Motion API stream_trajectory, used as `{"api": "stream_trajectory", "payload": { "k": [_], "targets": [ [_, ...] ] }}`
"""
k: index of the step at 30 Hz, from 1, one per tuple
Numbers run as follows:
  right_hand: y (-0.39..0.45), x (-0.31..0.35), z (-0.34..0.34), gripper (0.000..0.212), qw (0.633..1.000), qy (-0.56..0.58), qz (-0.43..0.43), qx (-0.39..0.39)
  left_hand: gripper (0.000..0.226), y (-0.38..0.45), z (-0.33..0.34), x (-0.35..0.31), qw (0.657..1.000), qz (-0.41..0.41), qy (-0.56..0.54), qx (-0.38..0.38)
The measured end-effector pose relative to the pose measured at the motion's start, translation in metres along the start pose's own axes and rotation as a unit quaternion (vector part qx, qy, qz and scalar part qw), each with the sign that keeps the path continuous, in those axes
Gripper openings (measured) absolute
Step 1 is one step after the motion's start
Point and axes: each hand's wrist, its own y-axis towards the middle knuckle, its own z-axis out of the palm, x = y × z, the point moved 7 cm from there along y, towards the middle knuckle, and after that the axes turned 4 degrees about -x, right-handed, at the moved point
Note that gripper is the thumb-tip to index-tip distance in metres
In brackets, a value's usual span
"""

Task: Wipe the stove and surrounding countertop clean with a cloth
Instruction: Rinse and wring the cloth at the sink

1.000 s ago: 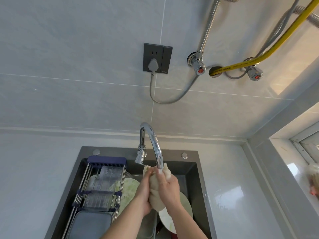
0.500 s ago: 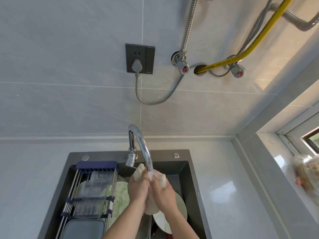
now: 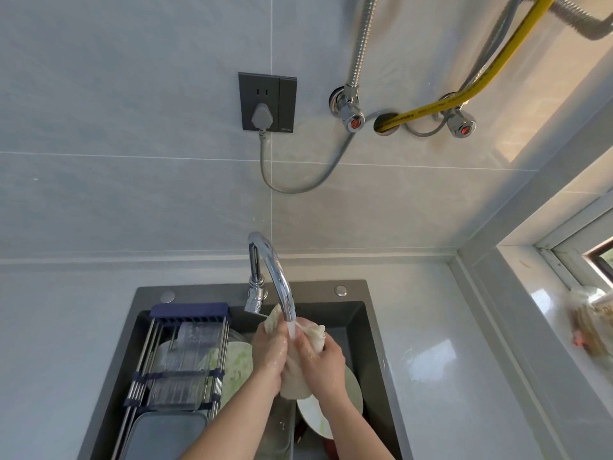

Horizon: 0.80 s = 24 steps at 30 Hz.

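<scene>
Far left, the steel-rod drying rack with navy end caps (image 3: 180, 356) sits across the dark grey sink (image 3: 371, 330), with greenish-smeared white plates (image 3: 232, 360) beneath it. Moving right, the left hand (image 3: 270, 355) is wet and glistening, fingers curled tight round the bunched cream cloth (image 3: 298, 376). Above, the curved chrome tap (image 3: 275, 270) is running, its stream landing right between the two hands. A second ago the hands were pressed together with the cloth just under the spout; now they've spread a touch, letting water run into the folds. The right hand (image 3: 323, 360) pinches the upper corner, fingers closed on the fabric. Further right, pale glossy countertop (image 3: 441, 376) carries a faint smear. The stove isn't in view, so I'd say this is rinsing, with wringing and wiping yet to come.
</scene>
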Motion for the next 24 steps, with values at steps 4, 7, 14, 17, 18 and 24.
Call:
{"api": "stream_trajectory", "payload": {
  "k": [4,7,14,17,18,24],
  "targets": [
    [-0.001,0.007,0.0,0.018,1.0,-0.024,-0.015,0.008,0.037,-0.007,0.001,0.004,0.998,-0.031,-0.008,0.045],
    [-0.001,0.006,0.004,0.025,1.0,-0.024,-0.01,0.013,0.032,-0.016,-0.006,0.007,0.996,-0.056,-0.034,0.065],
    [0.002,0.017,0.012,0.008,0.994,0.076,0.037,0.065,0.082,-0.007,-0.015,0.022,0.995,-0.048,-0.026,0.082],
    [0.003,0.02,0.017,0.012,0.989,0.092,0.05,0.1,0.065,-0.015,-0.01,0.024,0.983,-0.109,-0.054,0.141],
    [0.003,0.019,0.017,0.013,0.99,0.089,0.054,0.1,0.061,-0.016,-0.01,0.026,0.979,-0.126,-0.056,0.147],
    [0.001,0.003,0.013,0.051,0.997,0.031,0.055,0.046,0.038,-0.004,-0.019,0.011,0.995,-0.037,-0.081,0.036]
  ]
}}
